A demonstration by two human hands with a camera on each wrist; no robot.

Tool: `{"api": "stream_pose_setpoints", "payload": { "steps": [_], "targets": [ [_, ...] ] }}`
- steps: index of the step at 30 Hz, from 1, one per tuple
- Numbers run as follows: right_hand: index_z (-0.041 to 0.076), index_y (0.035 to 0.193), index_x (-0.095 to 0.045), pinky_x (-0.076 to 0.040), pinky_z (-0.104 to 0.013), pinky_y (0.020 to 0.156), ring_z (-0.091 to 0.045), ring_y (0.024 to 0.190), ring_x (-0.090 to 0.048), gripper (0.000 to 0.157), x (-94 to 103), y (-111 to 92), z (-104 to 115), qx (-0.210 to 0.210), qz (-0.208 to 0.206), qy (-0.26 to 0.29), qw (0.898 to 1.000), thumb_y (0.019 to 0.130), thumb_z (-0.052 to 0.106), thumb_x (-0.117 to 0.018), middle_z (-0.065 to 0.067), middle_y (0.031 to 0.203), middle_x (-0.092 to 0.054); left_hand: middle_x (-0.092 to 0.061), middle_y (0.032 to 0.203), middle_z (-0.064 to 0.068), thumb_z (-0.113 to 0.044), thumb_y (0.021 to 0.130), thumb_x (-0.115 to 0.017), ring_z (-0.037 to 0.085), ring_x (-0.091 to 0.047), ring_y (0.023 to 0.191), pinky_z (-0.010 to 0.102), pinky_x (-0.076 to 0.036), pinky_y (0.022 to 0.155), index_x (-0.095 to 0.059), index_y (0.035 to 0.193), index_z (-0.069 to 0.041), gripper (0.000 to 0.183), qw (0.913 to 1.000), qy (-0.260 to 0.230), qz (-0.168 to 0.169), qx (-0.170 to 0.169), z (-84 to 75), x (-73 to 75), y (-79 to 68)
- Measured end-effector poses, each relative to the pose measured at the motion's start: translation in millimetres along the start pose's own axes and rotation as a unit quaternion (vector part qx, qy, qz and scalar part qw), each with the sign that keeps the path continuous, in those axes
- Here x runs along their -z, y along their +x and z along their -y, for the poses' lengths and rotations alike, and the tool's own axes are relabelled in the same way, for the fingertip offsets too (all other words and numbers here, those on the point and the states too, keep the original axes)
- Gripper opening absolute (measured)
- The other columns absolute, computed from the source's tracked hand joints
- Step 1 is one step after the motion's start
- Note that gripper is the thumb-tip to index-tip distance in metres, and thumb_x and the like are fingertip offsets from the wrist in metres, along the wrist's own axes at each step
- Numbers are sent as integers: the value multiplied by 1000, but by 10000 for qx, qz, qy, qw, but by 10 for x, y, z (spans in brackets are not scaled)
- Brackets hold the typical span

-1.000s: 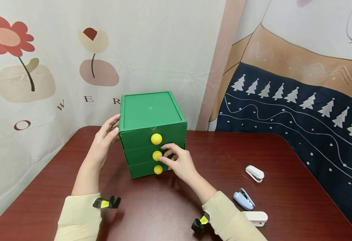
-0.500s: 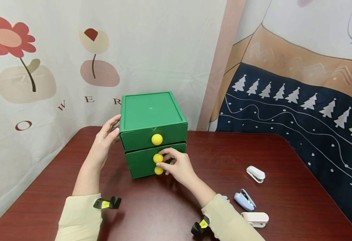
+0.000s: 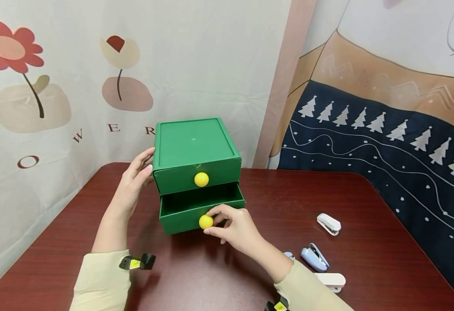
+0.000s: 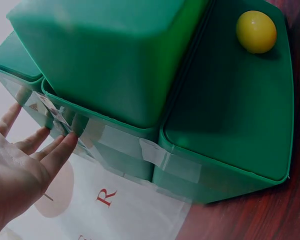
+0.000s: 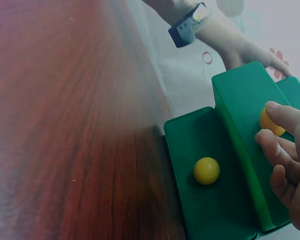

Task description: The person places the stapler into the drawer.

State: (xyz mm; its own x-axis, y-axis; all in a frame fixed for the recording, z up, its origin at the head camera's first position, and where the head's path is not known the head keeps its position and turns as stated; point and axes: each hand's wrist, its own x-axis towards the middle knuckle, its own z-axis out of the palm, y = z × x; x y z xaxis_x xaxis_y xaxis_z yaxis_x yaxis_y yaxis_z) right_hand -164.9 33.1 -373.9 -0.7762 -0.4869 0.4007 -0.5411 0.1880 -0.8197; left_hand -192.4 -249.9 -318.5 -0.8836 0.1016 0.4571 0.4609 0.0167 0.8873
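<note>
On the bench, the green drawer unit is touched at its left side by the left hand, fingers loosely spread, while the yellow knob of the middle drawer is pinched by the right hand. The pull is best kept straight and level (a skewed drawer may bind), with the unit braced. Compared with the earlier frame, the middle drawer has been drawn further out, its inside now exposed.

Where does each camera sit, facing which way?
Head: head-worn, facing forward and down at the green cabinet; left hand, right hand, forearms show.
Left wrist: on that wrist, facing the cabinet's side; left hand shows.
Right wrist: likewise, facing table and drawer fronts; right hand, left hand show.
Wrist views share the open middle drawer.
</note>
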Motion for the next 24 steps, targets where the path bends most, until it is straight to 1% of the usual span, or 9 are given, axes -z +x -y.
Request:
{"api": "stream_pose_setpoints", "payload": {
  "steps": [2,7,17,24],
  "targets": [
    [17,101,-69,-50,-30,45,-10,45,-54,27,16,-45,26,47,44,43,10000,77,14,-82,5,81,-68,-34,147,9,-19,104,-42,18,-32,133,22,-38,93,-32,150,-9,48,10000,2,-1,-4,-2,-1,0],
    [15,99,-69,-49,-27,44,-6,44,-53,27,43,-159,74,186,131,93,9997,76,14,-82,2,81,-69,-34,147,9,-19,104,-42,18,-33,133,22,-38,93,-32,150,-9,48,10000,30,4,-8,-5,-1,-2],
    [10,99,-67,-46,-21,42,1,44,-49,29,60,-368,122,432,232,3,9988,74,6,-82,-4,81,-69,-33,148,9,-18,104,-41,19,-32,133,22,-38,93,-31,150,-9,48,10000,-50,39,-69,4,-2,-6],
    [13,101,-67,-47,-21,43,1,46,-50,28,81,-454,183,469,309,37,9984,77,13,-81,-1,83,-69,-34,147,9,-18,104,-42,18,-33,132,21,-38,93,-31,150,-8,48,9999,-50,27,-87,9,-4,-5]
  ]
}}
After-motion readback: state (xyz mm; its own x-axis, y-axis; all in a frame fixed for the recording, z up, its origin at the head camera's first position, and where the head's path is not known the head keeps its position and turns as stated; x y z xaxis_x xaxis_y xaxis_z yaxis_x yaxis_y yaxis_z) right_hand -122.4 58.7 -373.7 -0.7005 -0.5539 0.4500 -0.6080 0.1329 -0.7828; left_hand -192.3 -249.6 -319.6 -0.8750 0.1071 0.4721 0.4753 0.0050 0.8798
